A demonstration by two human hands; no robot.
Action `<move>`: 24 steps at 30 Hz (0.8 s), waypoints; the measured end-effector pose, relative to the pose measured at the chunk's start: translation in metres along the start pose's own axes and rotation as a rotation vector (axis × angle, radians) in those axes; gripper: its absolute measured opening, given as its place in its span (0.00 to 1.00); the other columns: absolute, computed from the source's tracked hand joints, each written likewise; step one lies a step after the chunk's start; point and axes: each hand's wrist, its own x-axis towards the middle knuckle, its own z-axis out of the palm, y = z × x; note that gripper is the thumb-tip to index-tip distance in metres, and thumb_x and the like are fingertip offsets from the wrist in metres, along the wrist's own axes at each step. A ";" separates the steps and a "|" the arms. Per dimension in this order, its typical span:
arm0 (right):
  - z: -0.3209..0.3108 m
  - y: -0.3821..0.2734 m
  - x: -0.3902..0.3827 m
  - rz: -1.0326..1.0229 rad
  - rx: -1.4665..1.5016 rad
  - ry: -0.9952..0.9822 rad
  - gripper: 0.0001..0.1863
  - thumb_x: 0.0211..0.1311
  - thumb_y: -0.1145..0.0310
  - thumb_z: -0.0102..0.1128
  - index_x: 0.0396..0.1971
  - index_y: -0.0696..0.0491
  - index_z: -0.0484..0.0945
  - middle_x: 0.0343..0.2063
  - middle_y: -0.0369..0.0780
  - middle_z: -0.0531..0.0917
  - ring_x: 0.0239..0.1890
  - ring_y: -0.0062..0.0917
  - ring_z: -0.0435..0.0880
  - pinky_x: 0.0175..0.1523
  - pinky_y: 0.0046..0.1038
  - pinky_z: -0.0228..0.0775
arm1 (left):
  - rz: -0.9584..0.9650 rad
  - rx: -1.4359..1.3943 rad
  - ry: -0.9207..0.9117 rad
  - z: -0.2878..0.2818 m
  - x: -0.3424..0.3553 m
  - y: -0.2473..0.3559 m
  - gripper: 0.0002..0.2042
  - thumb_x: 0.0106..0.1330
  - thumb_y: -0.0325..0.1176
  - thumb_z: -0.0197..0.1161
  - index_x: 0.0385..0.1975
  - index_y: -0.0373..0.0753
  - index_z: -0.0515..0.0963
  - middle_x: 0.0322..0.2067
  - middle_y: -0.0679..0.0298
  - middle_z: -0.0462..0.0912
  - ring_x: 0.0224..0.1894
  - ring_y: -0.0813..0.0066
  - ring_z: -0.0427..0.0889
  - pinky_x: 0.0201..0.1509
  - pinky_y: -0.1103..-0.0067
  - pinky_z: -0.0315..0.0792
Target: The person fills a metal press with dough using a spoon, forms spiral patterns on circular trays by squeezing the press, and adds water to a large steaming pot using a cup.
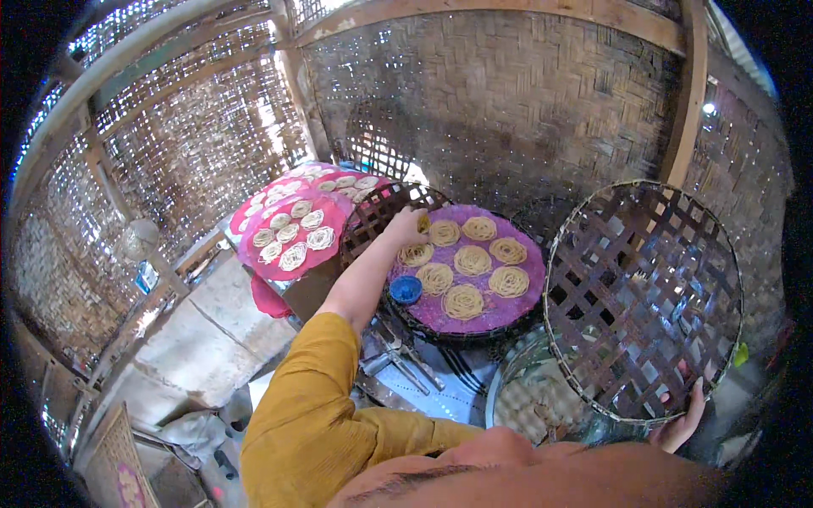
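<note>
A: okay so what are the hands doing here? going by a clock face with 12 at the far side.

B: left hand (405, 227) is reaching out to about 10 o'clock on the purple round sheet (500, 310). Its fingers are bending inward, and something small and dark yellow is showing at the tips. Honestly can't tell how wide they're opening or if they're gripping it.

A: and the noodle nests (472, 261)?

B: eight of the yellowish coils are sitting on that purple sheet, one near the middle and the rest ringing it. A little blue cup (406, 289) is resting at 8 o'clock, beside a nest.

A: right hand?

B: right hand (684, 419) is closing around the rim of the open-weave bamboo tray (644, 296), at roughly 5 o'clock on it, with fingertips peeking through the gaps. That tray is tilting up at the sheet's 3 o'clock, no nests on it.

A: what else is lying around?

B: paler nests (294, 256) are lying on pink sheets (258, 248) out at 9 to 10 o'clock, and a long-handled metal tool (410, 371) is lying around 7.
</note>
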 end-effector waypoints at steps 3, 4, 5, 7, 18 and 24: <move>-0.004 0.001 -0.001 0.005 -0.049 0.001 0.21 0.60 0.59 0.42 0.44 0.60 0.69 0.38 0.40 0.76 0.25 0.16 0.72 0.27 0.17 0.64 | 0.133 0.032 0.473 -0.023 -0.009 0.008 0.29 0.39 0.35 0.64 0.46 0.36 0.67 0.43 0.50 0.68 0.45 0.51 0.67 0.50 0.68 0.64; -0.010 0.002 -0.001 0.032 -0.088 0.024 0.21 0.60 0.58 0.41 0.45 0.60 0.68 0.39 0.40 0.76 0.27 0.16 0.73 0.29 0.17 0.64 | 0.123 -0.059 0.517 -0.042 -0.020 0.020 0.28 0.39 0.35 0.64 0.45 0.36 0.67 0.43 0.50 0.68 0.45 0.52 0.68 0.50 0.69 0.64; -0.010 0.003 -0.003 0.039 -0.100 0.022 0.21 0.60 0.58 0.41 0.45 0.60 0.68 0.39 0.40 0.76 0.27 0.16 0.73 0.29 0.17 0.64 | 0.110 -0.154 0.561 -0.058 -0.030 0.030 0.28 0.39 0.35 0.64 0.45 0.35 0.68 0.43 0.50 0.68 0.45 0.53 0.68 0.51 0.69 0.64; -0.009 0.003 -0.005 0.000 -0.075 0.016 0.22 0.60 0.57 0.40 0.46 0.59 0.68 0.40 0.39 0.75 0.29 0.18 0.73 0.33 0.19 0.66 | 0.146 -0.295 0.328 -0.075 -0.061 0.031 0.28 0.40 0.35 0.64 0.46 0.37 0.68 0.46 0.51 0.67 0.48 0.54 0.67 0.53 0.70 0.62; -0.025 0.015 0.010 -0.221 -0.106 -0.551 0.20 0.59 0.68 0.40 0.52 0.54 0.63 0.49 0.50 0.69 0.51 0.36 0.68 0.47 0.28 0.68 | 0.339 -0.353 -0.067 -0.050 -0.150 0.038 0.32 0.42 0.35 0.65 0.50 0.36 0.64 0.52 0.50 0.62 0.54 0.55 0.62 0.57 0.71 0.58; 0.059 -0.008 -0.035 0.021 -0.003 -0.032 0.24 0.52 0.61 0.48 0.46 0.60 0.68 0.48 0.45 0.69 0.49 0.35 0.69 0.52 0.35 0.61 | -0.204 -0.289 0.428 -0.071 -0.185 -0.008 0.33 0.39 0.36 0.67 0.50 0.36 0.65 0.49 0.53 0.66 0.52 0.59 0.64 0.56 0.72 0.59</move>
